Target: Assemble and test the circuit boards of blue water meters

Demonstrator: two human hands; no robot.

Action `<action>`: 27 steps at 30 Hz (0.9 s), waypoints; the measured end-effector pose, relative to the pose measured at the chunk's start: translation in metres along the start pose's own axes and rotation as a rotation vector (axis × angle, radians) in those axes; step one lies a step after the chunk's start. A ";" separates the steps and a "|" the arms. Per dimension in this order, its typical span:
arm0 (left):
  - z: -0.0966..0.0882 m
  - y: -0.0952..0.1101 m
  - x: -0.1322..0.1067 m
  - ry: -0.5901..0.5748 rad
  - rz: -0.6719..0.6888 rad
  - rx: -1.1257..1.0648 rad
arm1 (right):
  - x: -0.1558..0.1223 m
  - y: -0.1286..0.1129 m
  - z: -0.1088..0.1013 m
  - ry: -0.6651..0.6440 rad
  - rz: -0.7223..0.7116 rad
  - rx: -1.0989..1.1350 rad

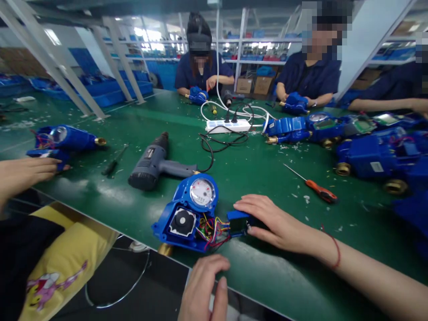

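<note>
Right hand (267, 218): fingertips along the far edge of a small blue lid (238, 215), thumb at its near side; looks like a light pinch. Left hand (205, 285): fingers loosely curled, thumb apart, nothing seen in the grasp; it sits at the near table edge, just short of the meter.

Blue meter (167, 214) lies uncovered on the table between the hands, lid beside it on the right, coloured wires (217, 227) bridging the two.

Handling note (judgement): keep the lid close enough for slack, hold it by its edges and off the dark window, and steady the body with the free hand. Wires would pinch or tug loose if the lid were dragged.

Materials: body and lid appear to be hard moulded plastic; wires thin and flexible. Round dial (202, 192) under a clear, glossy cover; black disc-shaped part (182, 220) in a squarish recess. Brass-coloured pipe end (165, 249) at the table edge.

Farther out: grey heat gun (150, 165), bulky barrel; orange-handled screwdriver (321, 191), slim shaft; smooth green tabletop (247, 174) flecked with pale scraps.
</note>
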State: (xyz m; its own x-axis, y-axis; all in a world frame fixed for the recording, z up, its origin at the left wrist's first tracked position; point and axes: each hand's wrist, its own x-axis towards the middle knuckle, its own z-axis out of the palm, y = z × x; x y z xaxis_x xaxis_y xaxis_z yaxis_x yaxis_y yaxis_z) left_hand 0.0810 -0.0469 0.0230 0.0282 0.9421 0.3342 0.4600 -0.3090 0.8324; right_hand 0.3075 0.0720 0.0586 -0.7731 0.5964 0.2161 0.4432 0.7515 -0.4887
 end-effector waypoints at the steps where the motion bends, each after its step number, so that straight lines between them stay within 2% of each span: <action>1: 0.000 -0.001 0.000 -0.006 -0.014 0.039 | 0.004 0.002 0.004 0.034 -0.014 0.006; 4: -0.002 -0.002 -0.001 -0.053 -0.083 0.138 | 0.017 0.007 0.005 0.081 -0.022 0.056; 7: -0.002 -0.002 -0.003 -0.111 -0.172 0.148 | 0.022 0.008 0.003 0.077 0.035 0.248; 11: 0.007 0.003 -0.006 -0.050 -0.313 0.056 | 0.024 0.008 0.004 -0.009 0.133 0.544; 15: 0.017 0.010 -0.004 -0.094 -0.433 -0.104 | 0.027 0.009 0.008 -0.107 0.163 0.738; 22: 0.024 0.015 0.013 -0.142 -0.563 -0.509 | 0.029 0.012 0.010 -0.153 0.175 0.815; 27: 0.024 0.011 0.021 -0.099 -0.578 -0.574 | 0.025 0.014 0.014 -0.128 0.163 0.722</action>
State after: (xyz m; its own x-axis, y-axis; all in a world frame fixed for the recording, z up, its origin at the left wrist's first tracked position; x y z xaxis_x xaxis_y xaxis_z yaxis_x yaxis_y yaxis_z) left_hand 0.1082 -0.0270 0.0282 0.0166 0.9718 -0.2350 -0.0989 0.2355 0.9668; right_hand 0.2876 0.0934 0.0457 -0.7893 0.6138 0.0146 0.1831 0.2580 -0.9486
